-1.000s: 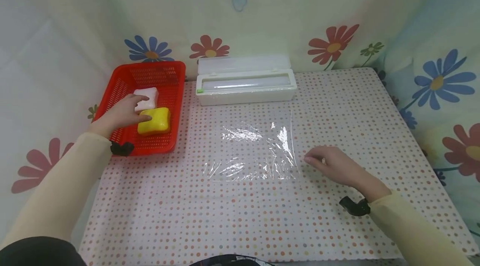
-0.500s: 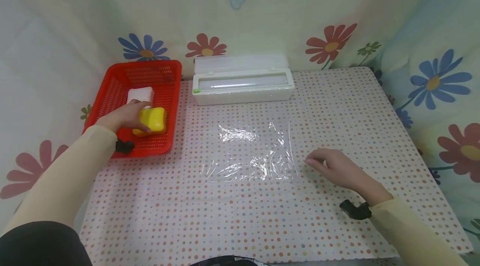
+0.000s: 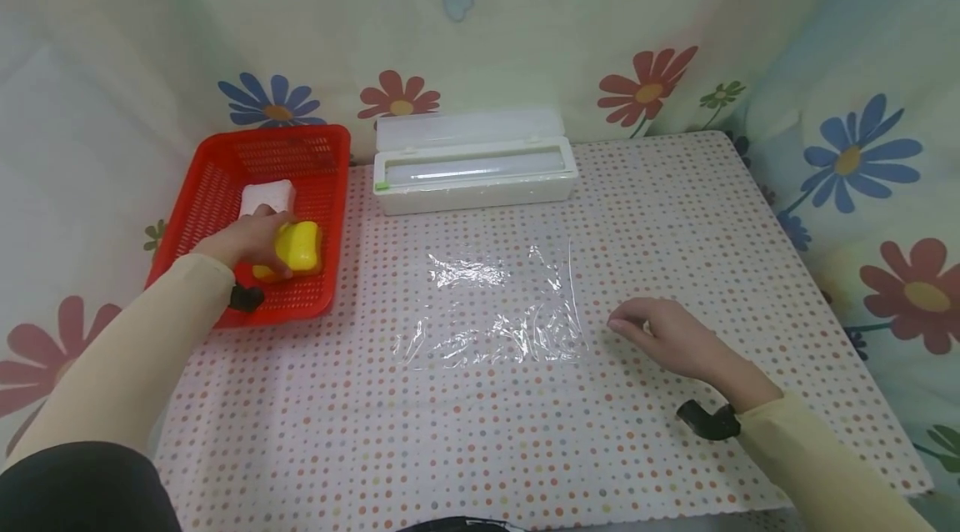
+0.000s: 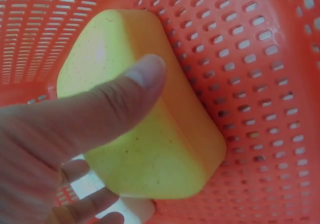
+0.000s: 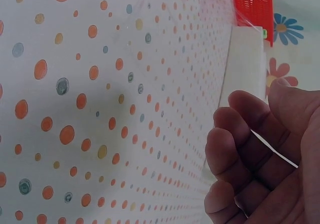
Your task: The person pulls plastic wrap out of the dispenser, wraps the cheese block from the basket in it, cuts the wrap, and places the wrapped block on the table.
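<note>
Inside the red basket at the left, my left hand grips a yellow sponge with small dark pores. In the left wrist view the thumb lies across the face of the yellow sponge, and the other fingers reach round its far side, partly hidden. A pale pinkish-white block lies behind it in the basket. My right hand is over the table to the right of a clear plastic film sheet, fingers loosely curled and holding nothing.
A white cling film dispenser stands at the back of the table with its lid raised. A dotted cloth covers the table. Flowered curtains hang behind and at both sides.
My left hand has moved from spanning both blocks to gripping the yellow sponge, which now sits slightly tilted. The right hand stays in place. The head view has shifted a little.
</note>
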`<state>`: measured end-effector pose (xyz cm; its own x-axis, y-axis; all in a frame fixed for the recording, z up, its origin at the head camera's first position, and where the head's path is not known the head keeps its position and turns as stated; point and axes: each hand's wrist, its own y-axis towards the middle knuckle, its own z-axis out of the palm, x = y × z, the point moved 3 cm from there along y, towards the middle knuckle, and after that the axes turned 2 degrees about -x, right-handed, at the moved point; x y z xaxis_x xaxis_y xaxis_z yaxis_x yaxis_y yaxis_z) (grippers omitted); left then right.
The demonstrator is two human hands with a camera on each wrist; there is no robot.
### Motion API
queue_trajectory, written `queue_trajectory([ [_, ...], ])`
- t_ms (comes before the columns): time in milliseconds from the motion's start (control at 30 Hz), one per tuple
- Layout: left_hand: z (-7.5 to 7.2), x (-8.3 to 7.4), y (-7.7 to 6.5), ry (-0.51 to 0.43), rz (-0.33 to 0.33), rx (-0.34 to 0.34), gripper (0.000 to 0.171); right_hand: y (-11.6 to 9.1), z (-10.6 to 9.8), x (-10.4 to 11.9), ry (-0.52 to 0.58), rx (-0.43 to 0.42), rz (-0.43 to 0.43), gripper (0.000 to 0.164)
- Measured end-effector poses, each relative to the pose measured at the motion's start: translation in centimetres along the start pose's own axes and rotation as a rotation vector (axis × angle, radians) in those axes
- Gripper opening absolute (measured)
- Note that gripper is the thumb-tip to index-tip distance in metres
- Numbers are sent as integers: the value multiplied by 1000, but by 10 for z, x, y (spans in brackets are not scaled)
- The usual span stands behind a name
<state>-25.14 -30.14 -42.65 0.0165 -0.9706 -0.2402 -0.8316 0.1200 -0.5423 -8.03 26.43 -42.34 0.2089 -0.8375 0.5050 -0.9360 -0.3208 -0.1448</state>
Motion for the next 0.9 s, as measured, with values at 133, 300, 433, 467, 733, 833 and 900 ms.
queue_trajectory([
  [133, 1, 2, 1, 24, 1, -10, 107, 0, 0, 0, -3, -1, -8, 19],
  [300, 2, 5, 2, 17, -8, -21, 106, 0, 1, -1, -8, -3, -11, 19],
  [433, -1, 5, 0, 13, -7, -24, 106, 0, 2, -1, -1, -1, -4, 18],
  [467, -2, 5, -1, 6, -6, -22, 106, 0, 2, -2, 0, 1, -1, 18],
  [733, -24, 9, -24, -38, 85, -98, 96, 0, 4, -3, -2, 6, 14, 19],
  [833, -37, 9, -36, -32, 107, -164, 93, 0, 4, -3, -3, 3, 11, 19],
  [900, -47, 9, -42, -28, 113, -212, 93, 1, 4, -3, -4, 1, 5, 19],
])
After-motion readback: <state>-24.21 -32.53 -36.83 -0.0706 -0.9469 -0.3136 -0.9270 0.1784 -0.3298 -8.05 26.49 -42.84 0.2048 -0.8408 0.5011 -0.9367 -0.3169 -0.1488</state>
